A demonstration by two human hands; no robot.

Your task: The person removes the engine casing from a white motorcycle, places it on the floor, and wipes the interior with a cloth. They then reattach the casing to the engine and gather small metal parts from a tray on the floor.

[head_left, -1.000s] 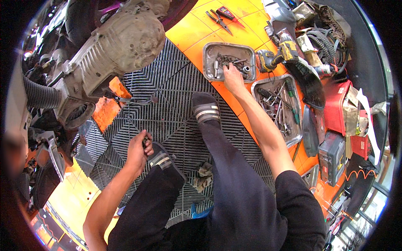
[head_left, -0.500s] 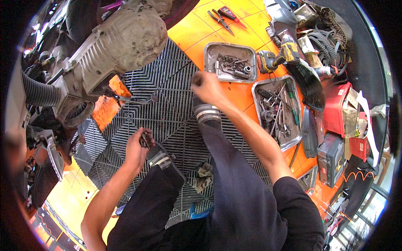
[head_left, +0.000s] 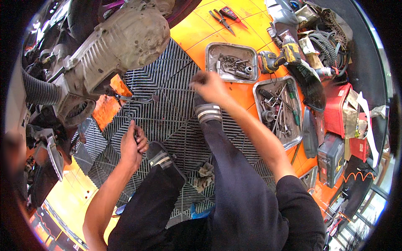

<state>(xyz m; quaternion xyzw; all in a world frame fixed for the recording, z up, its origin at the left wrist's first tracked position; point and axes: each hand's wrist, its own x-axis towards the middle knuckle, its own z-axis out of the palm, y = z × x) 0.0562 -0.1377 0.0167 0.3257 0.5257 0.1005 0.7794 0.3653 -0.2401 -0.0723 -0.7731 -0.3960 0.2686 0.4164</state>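
Observation:
My left hand (head_left: 134,146) is closed above the slatted floor mat, beside my left foot. Its fingers curl over small dark metal pieces, mostly hidden in the palm. My right hand (head_left: 210,88), blurred by motion, is over my right foot, just below a metal tray (head_left: 208,69) with several bolts and sockets (head_left: 234,62) in it. Its fingers are drawn together, and a dark patch shows at their tips; what they hold I cannot make out. On the left is a dirty metal engine casing (head_left: 121,42), apart from both hands.
A second metal tray (head_left: 298,133) holds wrenches and screwdrivers. A yellow-black cordless drill (head_left: 289,54) lies beside the trays. Pliers (head_left: 222,21) and a red-black tool (head_left: 231,14) lie on the orange tiles. A crumpled rag (head_left: 204,178) sits between my legs; red bins (head_left: 336,111) stand right.
My left hand has turned and its fingers have closed over the small metal pieces that showed in the palm. My right hand has shifted slightly, staying near the bolt tray.

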